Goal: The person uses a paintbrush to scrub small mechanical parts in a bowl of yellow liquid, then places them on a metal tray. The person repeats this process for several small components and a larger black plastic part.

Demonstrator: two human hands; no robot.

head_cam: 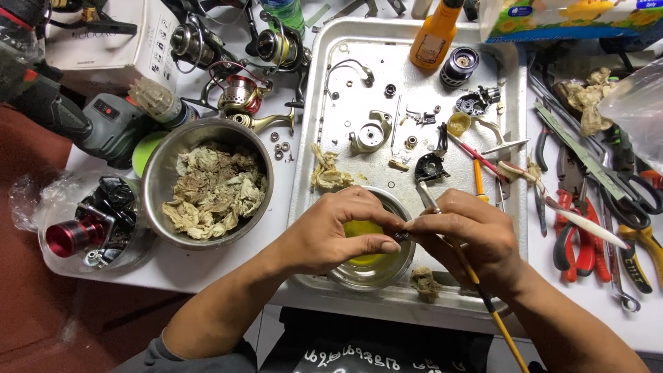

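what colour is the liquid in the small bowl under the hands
Yellow. The liquid in the small metal bowl shows in the head view, partly hidden by the left hand.

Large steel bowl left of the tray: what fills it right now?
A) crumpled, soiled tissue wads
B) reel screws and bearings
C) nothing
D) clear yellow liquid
A: the large steel bowl holds a heap of crumpled, brown-stained tissue wads; the yellow liquid sits in the small bowl under the hands.

Rag-filled steel bowl [207,181], orange bottle [435,36], pliers [568,238]
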